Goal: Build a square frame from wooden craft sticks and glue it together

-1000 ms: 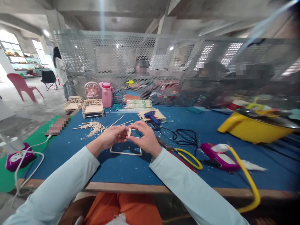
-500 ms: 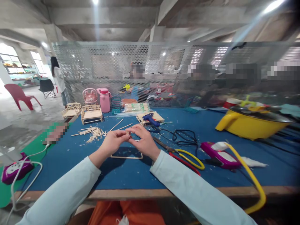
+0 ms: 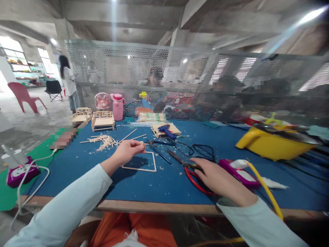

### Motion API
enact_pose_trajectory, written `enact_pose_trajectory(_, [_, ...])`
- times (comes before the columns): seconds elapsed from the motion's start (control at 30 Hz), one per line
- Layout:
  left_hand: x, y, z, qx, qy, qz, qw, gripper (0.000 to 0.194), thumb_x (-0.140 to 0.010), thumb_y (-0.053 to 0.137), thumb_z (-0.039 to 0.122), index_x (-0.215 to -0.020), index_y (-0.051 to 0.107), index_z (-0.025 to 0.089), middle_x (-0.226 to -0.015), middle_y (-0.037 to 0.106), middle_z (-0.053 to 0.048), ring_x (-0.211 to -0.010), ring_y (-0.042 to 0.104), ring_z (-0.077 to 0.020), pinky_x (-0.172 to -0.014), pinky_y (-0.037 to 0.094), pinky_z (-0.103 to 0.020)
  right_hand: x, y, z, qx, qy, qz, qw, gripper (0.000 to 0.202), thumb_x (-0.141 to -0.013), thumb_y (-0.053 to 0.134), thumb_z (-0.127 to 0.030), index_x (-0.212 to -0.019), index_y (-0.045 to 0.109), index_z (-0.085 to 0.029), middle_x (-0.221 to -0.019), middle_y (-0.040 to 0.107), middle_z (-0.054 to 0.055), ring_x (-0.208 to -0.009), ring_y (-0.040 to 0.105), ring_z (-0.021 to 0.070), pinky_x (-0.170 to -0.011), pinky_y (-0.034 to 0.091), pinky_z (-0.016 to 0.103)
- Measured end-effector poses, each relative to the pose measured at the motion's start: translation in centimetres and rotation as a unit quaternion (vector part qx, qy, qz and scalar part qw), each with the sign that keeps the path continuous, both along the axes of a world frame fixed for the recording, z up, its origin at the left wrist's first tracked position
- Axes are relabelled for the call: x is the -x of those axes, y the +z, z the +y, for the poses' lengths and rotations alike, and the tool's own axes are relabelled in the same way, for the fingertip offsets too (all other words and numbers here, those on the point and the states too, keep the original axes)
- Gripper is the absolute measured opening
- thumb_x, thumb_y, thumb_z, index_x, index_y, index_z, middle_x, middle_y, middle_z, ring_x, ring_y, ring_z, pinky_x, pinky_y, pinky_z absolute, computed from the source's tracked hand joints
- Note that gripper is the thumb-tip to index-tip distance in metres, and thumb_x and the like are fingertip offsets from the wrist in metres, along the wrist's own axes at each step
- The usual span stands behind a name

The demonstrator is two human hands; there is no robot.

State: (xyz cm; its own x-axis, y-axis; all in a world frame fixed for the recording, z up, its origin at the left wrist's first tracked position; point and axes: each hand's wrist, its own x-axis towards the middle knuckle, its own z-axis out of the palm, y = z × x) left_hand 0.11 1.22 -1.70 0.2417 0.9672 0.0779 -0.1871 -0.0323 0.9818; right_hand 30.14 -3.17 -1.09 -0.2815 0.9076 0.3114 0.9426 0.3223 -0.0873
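My left hand (image 3: pixel 128 151) pinches a few short pieces of wooden stick (image 3: pixel 142 143) between thumb and fingertips, above the mat. Below it lies a rectangular frame of thin sticks (image 3: pixel 155 162), partly hidden by the hand. To the right, my right hand (image 3: pixel 214 175) closes on the handles of a pair of scissors (image 3: pixel 177 157) with one red and one yellow handle; its blades point away to the left. Pliers with dark blue handles (image 3: pixel 161 155) lie spread between the two hands. A pile of cut sticks (image 3: pixel 106 141) is beyond my left hand.
Small wooden bed-like models (image 3: pixel 102 121) and a pink flask (image 3: pixel 117 108) stand at the back left. A blue glue gun (image 3: pixel 167 131) rests on a stick panel (image 3: pixel 176 128). A purple power strip (image 3: pixel 244 175) and a yellow pot (image 3: pixel 277 144) are right. A mesh partition (image 3: pixel 102 75) stands behind.
My right hand has left the stick pieces and moved right and down onto the scissors' handles. The left hand keeps hold of the pieces; the view has shifted slightly.
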Motion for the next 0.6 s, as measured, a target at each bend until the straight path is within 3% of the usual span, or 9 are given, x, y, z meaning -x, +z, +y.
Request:
enact_pose_trajectory(0.07, [0.0,-0.2,0.0,-0.006,-0.004,0.0,1.0,0.04,-0.049,0.079,0.042,-0.072,0.069,0.012,-0.069,0.067,-0.004,-0.067,0.063,-0.0139,-0.081,0.047,-0.033,-1.2,-0.4,-0.2,0.037,0.013,-0.016,0.999,0.036,-0.072,0.049,-0.021,-0.104,0.065,-0.02,-0.104,0.067,0.011,-0.094,0.064,0.0265,-0.08,0.052,0.038])
enact_pose_trajectory(0.17, [0.0,-0.4,0.1,-0.016,-0.006,0.008,1.0,0.039,-0.051,0.079,0.041,-0.074,0.069,0.012,-0.069,0.068,-0.004,-0.067,0.063,-0.0145,-0.08,0.047,-0.033,-0.9,-0.2,-0.5,0.06,0.033,-0.01,0.998,0.04,-0.071,0.048,-0.021,-0.108,0.063,-0.02,-0.109,0.065,0.009,-0.1,0.062,0.0247,-0.086,0.05,0.037])
enact_pose_trajectory(0.37, [0.2,-0.6,0.2,-0.052,0.002,0.055,0.997,0.034,-0.057,0.075,0.041,-0.077,0.07,0.013,-0.07,0.069,-0.005,-0.069,0.064,-0.0153,-0.079,0.047,-0.032,0.1,0.2,-1.0,0.104,-0.042,-0.001,0.994,0.055,-0.062,0.048,-0.013,-0.117,0.058,-0.015,-0.107,0.067,0.011,-0.091,0.065,0.0247,-0.075,0.053,0.032])
enact_pose_trajectory(0.6, [0.3,-0.2,0.0,-0.099,0.03,0.125,0.987,0.027,-0.067,0.067,0.038,-0.078,0.07,0.014,-0.074,0.07,-0.006,-0.072,0.064,-0.0167,-0.077,0.047,-0.03,0.2,0.4,-2.7,-0.031,-0.024,0.063,0.997,0.04,-0.064,0.053,-0.022,-0.102,0.066,-0.021,-0.099,0.068,0.009,-0.087,0.065,0.0272,-0.074,0.053,0.033])
